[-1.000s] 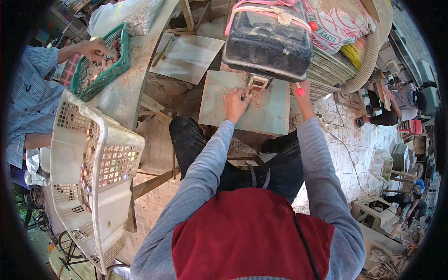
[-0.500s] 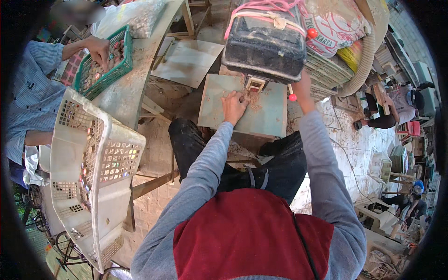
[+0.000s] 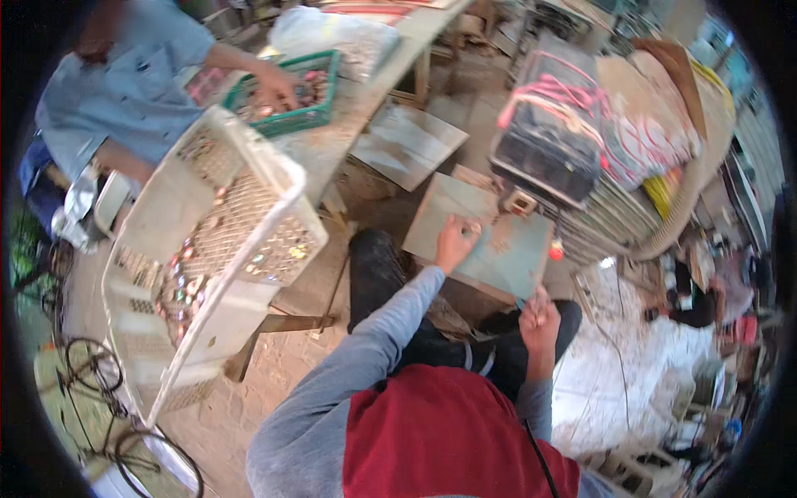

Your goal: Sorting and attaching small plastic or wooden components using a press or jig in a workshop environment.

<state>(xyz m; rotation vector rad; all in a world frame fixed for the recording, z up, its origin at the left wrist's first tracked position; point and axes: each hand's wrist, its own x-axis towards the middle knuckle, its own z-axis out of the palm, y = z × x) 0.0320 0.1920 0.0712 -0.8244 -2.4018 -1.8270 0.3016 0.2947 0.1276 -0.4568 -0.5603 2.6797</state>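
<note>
My left hand (image 3: 458,244) is over the pale green board (image 3: 444,199), its fingers curled together around something too small to make out. Near the board's right front corner, my right hand (image 3: 540,322) is closed with the fingers pinched. What it may hold is blurred. Beyond the board stands a black box-shaped machine (image 3: 544,162) tied with pink straps (image 3: 552,93). A small square metal fitting (image 3: 521,202) juts from its near end over the board. A red ball knob (image 3: 556,250) hangs beside it. Wood dust (image 3: 502,241) lies on the board.
On my left, a white plastic crate (image 3: 290,178) holds several small shiny pieces. Behind it, a co-worker's hand (image 3: 278,87) reaches into a green basket (image 3: 330,83) on a bench. Sacks (image 3: 647,137) and a thick hose (image 3: 693,228) are at the right. Another person (image 3: 730,290) is farther off.
My right hand has come down from beside the machine to the board's near right corner. My left hand has drawn back slightly from the fitting. The whole view has turned and shifted.
</note>
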